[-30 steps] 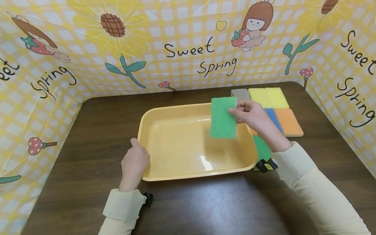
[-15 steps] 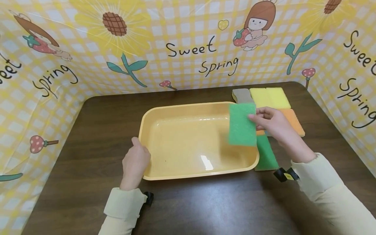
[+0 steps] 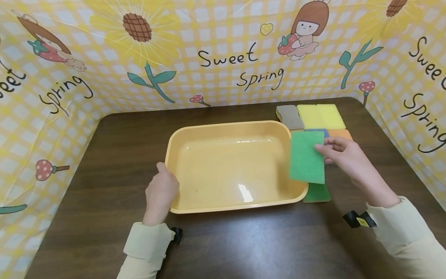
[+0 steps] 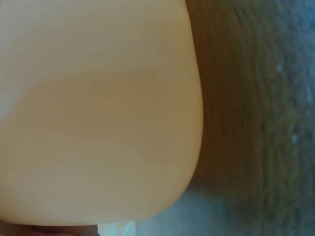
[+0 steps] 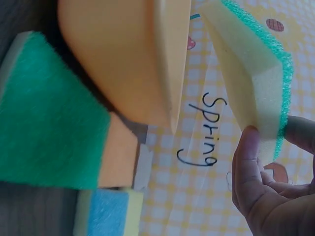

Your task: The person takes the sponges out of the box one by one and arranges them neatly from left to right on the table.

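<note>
A yellow plastic basin (image 3: 226, 170) sits on the table, and my left hand (image 3: 161, 193) grips its left rim. In the left wrist view the basin wall (image 4: 108, 123) fills much of the frame, with only a bit of the hand at the bottom edge. My right hand (image 3: 343, 155) pinches a sponge (image 3: 307, 157) by its right edge, between thumb and fingers. This sponge has a green scouring face and a pale body (image 5: 261, 83), seen in the right wrist view. It is held upright, over the basin's right end and the sponges lying there.
Right of the basin lie several sponges: a green one (image 3: 317, 193), a blue one (image 3: 320, 132), an orange one (image 3: 339, 134), yellow ones (image 3: 321, 116) and a grey one (image 3: 290, 117). A printed checked cloth (image 3: 223, 31) surrounds the dark wooden table (image 3: 122, 155).
My right hand has carried the green sponge rightward and toward me, from above the basin's interior to its right end. The left hand keeps its grip on the rim.
</note>
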`<state>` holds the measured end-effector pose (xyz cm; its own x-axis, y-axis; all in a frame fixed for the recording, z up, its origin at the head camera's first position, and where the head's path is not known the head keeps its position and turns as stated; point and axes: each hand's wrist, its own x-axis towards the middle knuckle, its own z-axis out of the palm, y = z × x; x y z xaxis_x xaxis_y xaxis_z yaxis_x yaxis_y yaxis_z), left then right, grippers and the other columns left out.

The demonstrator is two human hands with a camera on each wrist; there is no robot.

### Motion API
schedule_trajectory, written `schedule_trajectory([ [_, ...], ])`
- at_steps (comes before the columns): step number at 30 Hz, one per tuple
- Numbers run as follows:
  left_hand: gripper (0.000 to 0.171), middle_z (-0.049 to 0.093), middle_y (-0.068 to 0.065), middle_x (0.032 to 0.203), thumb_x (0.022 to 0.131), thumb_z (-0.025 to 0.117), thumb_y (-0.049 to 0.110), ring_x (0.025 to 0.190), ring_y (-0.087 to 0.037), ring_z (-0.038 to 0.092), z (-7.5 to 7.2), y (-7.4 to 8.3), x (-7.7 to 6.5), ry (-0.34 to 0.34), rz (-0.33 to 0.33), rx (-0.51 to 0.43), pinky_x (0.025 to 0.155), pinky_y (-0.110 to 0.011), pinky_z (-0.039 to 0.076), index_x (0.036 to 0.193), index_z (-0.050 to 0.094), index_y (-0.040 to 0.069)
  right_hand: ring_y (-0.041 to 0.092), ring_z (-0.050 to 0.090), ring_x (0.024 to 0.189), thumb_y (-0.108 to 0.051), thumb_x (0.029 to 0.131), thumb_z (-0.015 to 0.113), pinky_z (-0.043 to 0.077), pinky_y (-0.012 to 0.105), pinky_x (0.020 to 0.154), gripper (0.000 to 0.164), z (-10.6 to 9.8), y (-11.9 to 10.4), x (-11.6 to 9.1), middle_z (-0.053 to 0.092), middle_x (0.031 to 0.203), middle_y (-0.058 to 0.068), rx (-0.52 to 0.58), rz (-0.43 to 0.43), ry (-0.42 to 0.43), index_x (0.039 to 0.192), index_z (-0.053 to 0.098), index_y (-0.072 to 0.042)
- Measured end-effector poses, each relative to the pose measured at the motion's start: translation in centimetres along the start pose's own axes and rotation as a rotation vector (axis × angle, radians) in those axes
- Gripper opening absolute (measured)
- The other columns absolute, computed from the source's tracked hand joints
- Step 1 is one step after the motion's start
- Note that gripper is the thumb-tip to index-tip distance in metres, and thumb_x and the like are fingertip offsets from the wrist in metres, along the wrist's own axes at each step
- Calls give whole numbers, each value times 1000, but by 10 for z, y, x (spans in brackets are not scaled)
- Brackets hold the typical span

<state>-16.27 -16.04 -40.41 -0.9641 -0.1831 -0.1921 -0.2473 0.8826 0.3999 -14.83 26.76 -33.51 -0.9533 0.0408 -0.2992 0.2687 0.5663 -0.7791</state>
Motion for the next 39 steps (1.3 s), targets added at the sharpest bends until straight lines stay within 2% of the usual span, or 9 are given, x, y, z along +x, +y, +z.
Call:
schedule_trajectory([
  [4, 31, 55, -19, 67, 98, 30, 14, 53, -28, 54, 0, 1, -1, 8, 3, 1, 43, -34, 36, 120, 29, -8, -7, 59, 76, -50, 94, 49, 31, 59, 102, 71, -7, 13, -3, 44, 137, 25, 19, 25, -8, 139, 34, 3],
  [12, 30, 56, -21, 70, 97, 31, 13, 54, -29, 55, 0, 4, 0, 21, 3, 9, 44, -35, 37, 119, 29, -7, -8, 56, 75, -50, 95, 49, 25, 66, 100, 75, -19, 38, -2, 44, 136, 22, 27, 68, -4, 142, 31, 4],
  [15, 29, 57, -21, 71, 97, 31, 13, 55, -29, 55, 0, 4, 0, 25, 3, 13, 44, -35, 37, 119, 30, -7, -9, 56, 75, -50, 95, 49, 21, 68, 101, 78, -22, 43, -3, 48, 130, 11, 50, 80, -6, 144, 28, 5],
  [17, 29, 56, -21, 71, 98, 31, 13, 55, -29, 55, 0, 4, -1, 22, 0, 11, 44, -35, 37, 118, 30, -7, -8, 56, 74, -49, 95, 50, 19, 69, 102, 78, -25, 45, -3, 54, 116, -6, 74, 80, -2, 145, 26, 6],
  [20, 28, 56, -21, 71, 98, 30, 14, 55, -29, 55, 0, 4, -1, 21, -8, 11, 45, -36, 37, 117, 30, -7, -8, 57, 73, -46, 95, 50, 16, 69, 103, 77, -30, 48, -4, 48, 94, -27, 96, 75, 7, 145, 25, 7],
  [29, 29, 58, -22, 73, 98, 30, 15, 57, -30, 56, -1, 1, -2, 4, -21, 14, 46, -37, 38, 118, 29, -6, -10, 54, 71, -47, 96, 48, 23, 65, 98, 77, -44, 59, -6, 45, 85, -36, 45, 99, 35, 144, 27, 9],
  [33, 30, 57, -21, 73, 98, 30, 15, 57, -30, 56, -2, 2, -1, -7, -21, 14, 46, -36, 38, 120, 29, -5, -13, 51, 71, -49, 97, 44, 31, 61, 96, 77, -46, 71, -5, 59, 116, 4, -14, 123, 44, 144, 29, 9],
  [36, 30, 56, -21, 72, 98, 30, 15, 57, -29, 55, -1, 2, -1, -10, -20, 13, 45, -35, 37, 120, 28, -5, -16, 48, 70, -50, 97, 42, 32, 61, 96, 77, -48, 79, -5, 30, 145, 33, -38, 151, 26, 145, 27, 9],
  [39, 30, 56, -21, 72, 98, 31, 15, 57, -29, 55, -1, 2, -1, -4, -20, 14, 45, -35, 37, 120, 29, -5, -18, 46, 70, -52, 97, 41, 29, 66, 98, 79, -49, 84, -6, 21, 150, 36, -40, 180, -11, 146, 25, 9],
])
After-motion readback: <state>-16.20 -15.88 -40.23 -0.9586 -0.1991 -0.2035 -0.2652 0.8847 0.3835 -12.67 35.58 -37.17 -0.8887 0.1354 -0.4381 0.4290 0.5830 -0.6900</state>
